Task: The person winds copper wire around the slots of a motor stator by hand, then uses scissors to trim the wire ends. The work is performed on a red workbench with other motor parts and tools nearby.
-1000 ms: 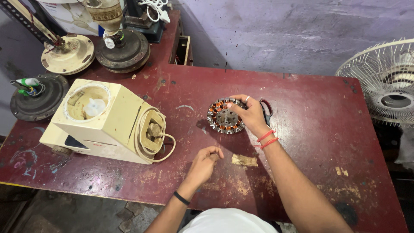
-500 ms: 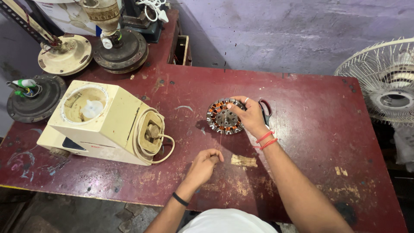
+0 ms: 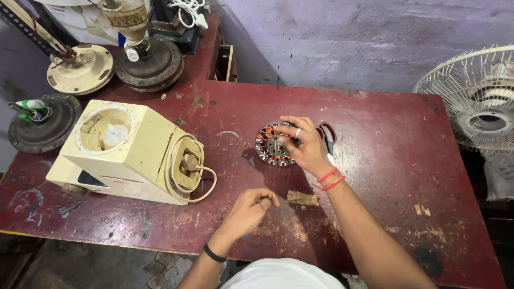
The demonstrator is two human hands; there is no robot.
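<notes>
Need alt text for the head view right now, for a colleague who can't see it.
The right hand rests its fingers on a round motor stator with copper windings on a worn red table, scissors beside it. The left hand hovers loosely closed nearer the person, and a cream mixer-grinder base lies on its side at left.

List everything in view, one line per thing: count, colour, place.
motor stator: 1, copper windings in a grey ring, table centre, under the right hand's fingers
scissors: 1, red handles, just right of the stator
mixer base: 1, cream, lying on its side at table left, cord wound round its bottom
paper scrap: 1, tan, near table front
table: 1, worn dark red
round motor housings: 3, one cream and two dark, far left
pedestal fan: 1, white wire guard, right edge
white cable: 1, top, on a dark box
right hand: 1, ring, red wrist threads, on the stator
left hand: 1, black wristband, loosely curled, near the table's front edge
</notes>
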